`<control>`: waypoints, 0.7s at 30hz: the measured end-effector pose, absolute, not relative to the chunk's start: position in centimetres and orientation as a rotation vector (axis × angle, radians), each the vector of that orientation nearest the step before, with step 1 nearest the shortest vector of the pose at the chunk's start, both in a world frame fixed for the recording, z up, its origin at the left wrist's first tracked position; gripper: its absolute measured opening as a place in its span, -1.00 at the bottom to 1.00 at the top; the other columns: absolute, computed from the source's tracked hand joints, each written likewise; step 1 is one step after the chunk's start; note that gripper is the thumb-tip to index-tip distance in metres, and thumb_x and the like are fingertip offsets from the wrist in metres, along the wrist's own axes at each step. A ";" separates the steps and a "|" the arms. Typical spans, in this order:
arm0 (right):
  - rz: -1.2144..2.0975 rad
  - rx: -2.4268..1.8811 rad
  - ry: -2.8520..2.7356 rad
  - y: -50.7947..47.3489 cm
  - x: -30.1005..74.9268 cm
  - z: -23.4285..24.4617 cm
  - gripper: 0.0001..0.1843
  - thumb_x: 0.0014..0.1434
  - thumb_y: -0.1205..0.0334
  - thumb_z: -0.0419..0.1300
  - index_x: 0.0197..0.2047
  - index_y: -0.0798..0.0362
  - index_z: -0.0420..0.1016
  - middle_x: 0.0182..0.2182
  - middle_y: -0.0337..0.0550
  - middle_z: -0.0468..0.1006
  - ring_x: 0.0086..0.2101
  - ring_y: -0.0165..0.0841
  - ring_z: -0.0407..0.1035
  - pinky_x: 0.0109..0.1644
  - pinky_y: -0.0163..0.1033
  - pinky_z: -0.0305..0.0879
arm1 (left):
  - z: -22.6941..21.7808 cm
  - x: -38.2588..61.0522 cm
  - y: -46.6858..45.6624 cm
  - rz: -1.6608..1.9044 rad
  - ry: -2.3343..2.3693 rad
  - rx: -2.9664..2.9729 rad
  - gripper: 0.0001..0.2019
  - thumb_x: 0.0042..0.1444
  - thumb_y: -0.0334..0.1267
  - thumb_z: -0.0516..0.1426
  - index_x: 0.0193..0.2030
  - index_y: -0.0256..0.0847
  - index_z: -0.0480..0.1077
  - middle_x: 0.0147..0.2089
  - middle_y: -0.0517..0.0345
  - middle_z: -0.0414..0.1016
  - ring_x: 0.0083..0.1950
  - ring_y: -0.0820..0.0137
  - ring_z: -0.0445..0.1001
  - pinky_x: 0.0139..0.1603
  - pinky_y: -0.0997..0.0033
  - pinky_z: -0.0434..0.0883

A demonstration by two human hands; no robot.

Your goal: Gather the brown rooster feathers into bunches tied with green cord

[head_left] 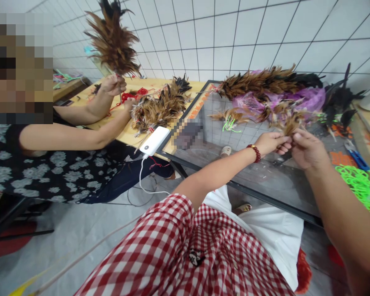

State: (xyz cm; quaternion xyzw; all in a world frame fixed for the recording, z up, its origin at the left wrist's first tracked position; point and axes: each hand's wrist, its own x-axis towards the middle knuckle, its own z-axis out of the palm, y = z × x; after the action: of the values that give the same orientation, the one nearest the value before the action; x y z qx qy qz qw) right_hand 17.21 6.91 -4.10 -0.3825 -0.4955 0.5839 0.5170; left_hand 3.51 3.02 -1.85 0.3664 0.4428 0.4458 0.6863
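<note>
Over the glass tabletop, my left hand (pixel 273 144) and my right hand (pixel 311 150) meet fingertip to fingertip. Both are closed in a pinch at the base of a small bunch of brown feathers (pixel 291 123), which fans out above them. Exactly where each fingertip grips is partly hidden. Just left of the bunch lies a smaller feather bundle (pixel 234 117) with bright green ties (pixel 231 124) on it. Behind my hands a crumpled purple plastic bag (pixel 308 100) holds more loose feathers. Black feathers (pixel 341 105) are heaped to the right.
A long feather duster (pixel 265 84) lies along the tiled wall. Blue-handled pliers (pixel 356 156) and a pile of green ties (pixel 362 189) are at right. At left, a co-worker holds an upright feather duster (pixel 114 41) above a wooden table (pixel 77 105). A white power bank (pixel 156 139) sits at the table edge, its cable hanging.
</note>
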 end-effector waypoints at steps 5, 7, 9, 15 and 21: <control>1.488 -0.924 -1.308 6.7 17.1 -4.6 -0.61 -0.36 0.02 0.60 -0.59 0.04 0.55 -0.64 -0.21 0.44 -0.56 -0.40 0.31 -0.50 -0.27 0.32 | -2.5 3.7 3.5 0.968 1.065 0.886 -0.75 0.36 -0.40 0.08 -0.40 -0.27 0.33 -0.53 0.34 0.38 -0.51 0.64 0.32 -0.38 0.56 0.31; 1.458 -0.928 -1.294 6.7 17.0 -4.8 -0.69 -0.37 0.11 0.56 -0.57 0.02 0.59 -0.62 -0.19 0.47 -0.58 -0.40 0.29 -0.50 -0.25 0.31 | -2.6 3.6 3.6 0.953 1.059 0.885 -0.74 0.36 -0.41 0.08 -0.41 -0.28 0.33 -0.52 0.33 0.38 -0.50 0.64 0.33 -0.35 0.54 0.32; 1.468 -0.908 -1.288 6.8 17.1 -4.7 -0.76 -0.35 0.18 0.50 -0.52 -0.01 0.62 -0.62 -0.20 0.47 -0.56 -0.36 0.29 -0.47 -0.20 0.35 | -2.5 3.3 3.7 0.945 1.010 0.876 -0.74 0.35 -0.40 0.10 -0.42 -0.29 0.34 -0.51 0.31 0.39 -0.49 0.64 0.32 -0.34 0.53 0.31; 1.519 -0.908 -1.263 7.1 17.4 -4.7 -0.80 -0.33 0.22 0.43 -0.50 0.03 0.65 -0.58 -0.13 0.48 -0.50 -0.30 0.31 -0.34 -0.07 0.43 | -2.0 2.2 3.5 0.877 0.893 0.846 -0.75 0.35 -0.39 0.12 -0.41 -0.30 0.37 -0.53 0.29 0.40 -0.53 0.63 0.32 -0.44 0.52 0.20; 1.488 -0.907 -1.141 7.6 17.5 -5.3 -0.84 -0.26 0.27 0.44 -0.64 0.06 0.52 -0.46 -0.03 0.57 -0.47 -0.33 0.36 -0.45 -0.22 0.33 | -2.6 2.2 3.8 0.851 0.889 0.896 -0.84 0.33 -0.35 0.16 -0.31 -0.30 0.46 -0.45 0.26 0.43 -0.43 0.63 0.38 -0.28 0.51 0.34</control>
State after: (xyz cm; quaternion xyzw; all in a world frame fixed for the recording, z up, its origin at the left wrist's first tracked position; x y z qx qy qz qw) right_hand 17.51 7.56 -5.35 -0.3757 -0.4729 0.6167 0.5050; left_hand 2.17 3.83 -2.55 0.4058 0.4027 0.3856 0.7242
